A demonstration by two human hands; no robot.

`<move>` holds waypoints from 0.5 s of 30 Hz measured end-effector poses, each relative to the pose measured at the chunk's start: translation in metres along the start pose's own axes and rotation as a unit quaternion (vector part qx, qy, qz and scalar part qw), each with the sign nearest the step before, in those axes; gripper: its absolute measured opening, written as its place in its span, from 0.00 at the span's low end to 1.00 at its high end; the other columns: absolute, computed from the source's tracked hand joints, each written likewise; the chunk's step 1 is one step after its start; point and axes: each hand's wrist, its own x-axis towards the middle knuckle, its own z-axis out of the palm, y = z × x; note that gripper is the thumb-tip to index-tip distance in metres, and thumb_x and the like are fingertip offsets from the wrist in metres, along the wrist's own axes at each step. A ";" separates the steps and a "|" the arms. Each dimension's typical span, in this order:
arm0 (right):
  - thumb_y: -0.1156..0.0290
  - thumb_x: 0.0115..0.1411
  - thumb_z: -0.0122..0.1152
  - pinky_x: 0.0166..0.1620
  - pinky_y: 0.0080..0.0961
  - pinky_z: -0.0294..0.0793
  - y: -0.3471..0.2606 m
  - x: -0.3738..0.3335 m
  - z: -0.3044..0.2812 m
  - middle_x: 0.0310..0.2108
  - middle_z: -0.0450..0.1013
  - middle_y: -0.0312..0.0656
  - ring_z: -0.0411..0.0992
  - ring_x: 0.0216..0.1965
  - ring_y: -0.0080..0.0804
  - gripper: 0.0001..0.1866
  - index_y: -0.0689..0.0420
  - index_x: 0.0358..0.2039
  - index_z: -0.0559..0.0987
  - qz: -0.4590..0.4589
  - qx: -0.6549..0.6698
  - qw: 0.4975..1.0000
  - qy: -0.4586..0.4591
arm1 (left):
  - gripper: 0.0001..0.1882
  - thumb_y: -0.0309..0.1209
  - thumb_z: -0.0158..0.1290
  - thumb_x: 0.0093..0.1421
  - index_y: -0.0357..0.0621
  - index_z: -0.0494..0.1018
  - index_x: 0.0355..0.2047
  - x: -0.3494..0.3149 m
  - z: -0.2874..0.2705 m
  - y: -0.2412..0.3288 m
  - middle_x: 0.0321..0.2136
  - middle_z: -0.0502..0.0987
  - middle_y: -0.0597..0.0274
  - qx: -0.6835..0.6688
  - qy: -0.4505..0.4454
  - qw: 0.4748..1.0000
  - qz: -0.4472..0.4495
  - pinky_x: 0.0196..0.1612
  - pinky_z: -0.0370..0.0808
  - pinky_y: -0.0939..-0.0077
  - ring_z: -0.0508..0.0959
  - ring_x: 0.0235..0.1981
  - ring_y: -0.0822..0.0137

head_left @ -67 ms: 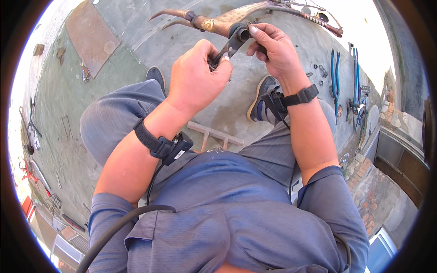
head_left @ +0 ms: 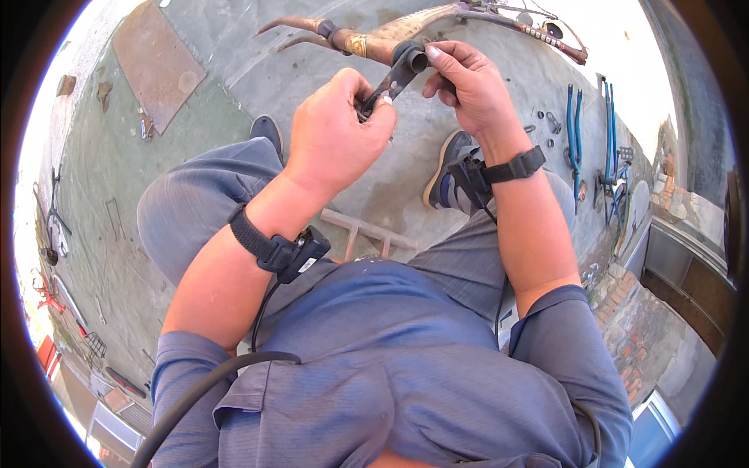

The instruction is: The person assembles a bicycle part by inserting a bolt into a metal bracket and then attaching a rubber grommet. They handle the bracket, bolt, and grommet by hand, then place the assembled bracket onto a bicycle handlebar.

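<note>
A dark, worn metal bar with a hollow round end (head_left: 402, 72) is gripped near its lower end by my closed left hand (head_left: 335, 129), thumb pressed on top. Close beside the hollow end, my right hand (head_left: 468, 86) has thumb and forefinger pinched together at the rim. Something dark shows under its curled fingers, too hidden to name. Just behind lies an old brown bicycle frame (head_left: 398, 31) with a gold band and two prongs pointing left. Whether the bar is joined to that frame, I cannot tell.
Blue frame tubes (head_left: 576, 132) and small metal parts (head_left: 553, 121) lie on the concrete at the right. A rusty sheet (head_left: 156, 66) lies at the far left. Between my feet is a T-shaped bar (head_left: 367, 230). Tools and a wire basket (head_left: 95, 345) line the left edge.
My left hand has shifted very slightly to the left. Both hands keep the same grips.
</note>
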 end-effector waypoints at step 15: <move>0.63 0.63 0.65 0.22 0.13 0.60 0.003 0.001 0.001 0.33 0.78 0.33 0.77 0.24 0.20 0.13 0.58 0.42 0.80 -0.012 -0.027 1.000 0.001 | 0.14 0.37 0.61 0.58 0.37 0.73 0.31 0.000 -0.005 -0.003 0.21 0.78 0.62 -0.049 -0.045 0.997 -0.047 0.29 0.72 0.76 0.75 0.23 0.74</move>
